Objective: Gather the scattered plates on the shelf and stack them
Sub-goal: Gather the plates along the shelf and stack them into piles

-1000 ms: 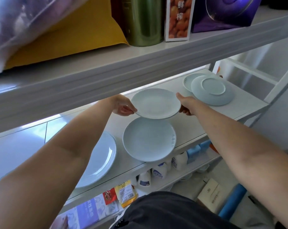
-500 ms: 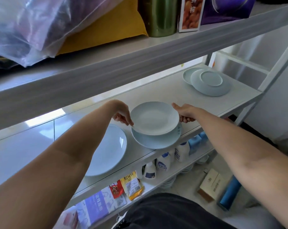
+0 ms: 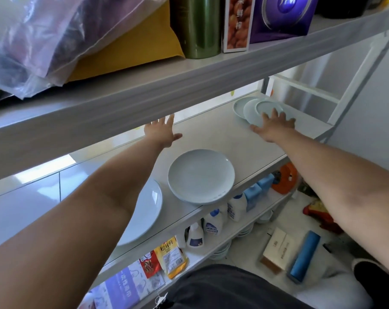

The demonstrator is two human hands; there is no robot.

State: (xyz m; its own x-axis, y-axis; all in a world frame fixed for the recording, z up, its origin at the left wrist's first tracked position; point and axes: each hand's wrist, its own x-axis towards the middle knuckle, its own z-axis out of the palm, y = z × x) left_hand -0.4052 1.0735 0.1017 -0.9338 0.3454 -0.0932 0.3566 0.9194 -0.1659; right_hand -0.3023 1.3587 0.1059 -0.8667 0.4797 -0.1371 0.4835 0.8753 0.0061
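Two pale blue plates (image 3: 201,175) lie stacked near the front edge of the white middle shelf (image 3: 222,134). A larger white plate (image 3: 144,210) lies to their left, partly under my left forearm. At the far right end an upside-down plate (image 3: 258,110) overlaps another plate (image 3: 239,107) behind it. My right hand (image 3: 275,126) reaches over the upside-down plate with fingers spread, fingertips on or just above it. My left hand (image 3: 162,130) hovers open over bare shelf behind the stack, holding nothing.
The upper shelf's thick front edge (image 3: 166,94) hangs low over both hands; on it stand a green canister (image 3: 195,25), boxes and bags. White bottles (image 3: 213,224) and snack packets (image 3: 171,257) fill the shelf below. Boxes lie on the floor at right.
The plate held in both hands now lies on the lower plate, and both hands have let go. My right hand has reached to the far-right plates; my left hand has moved back, open.
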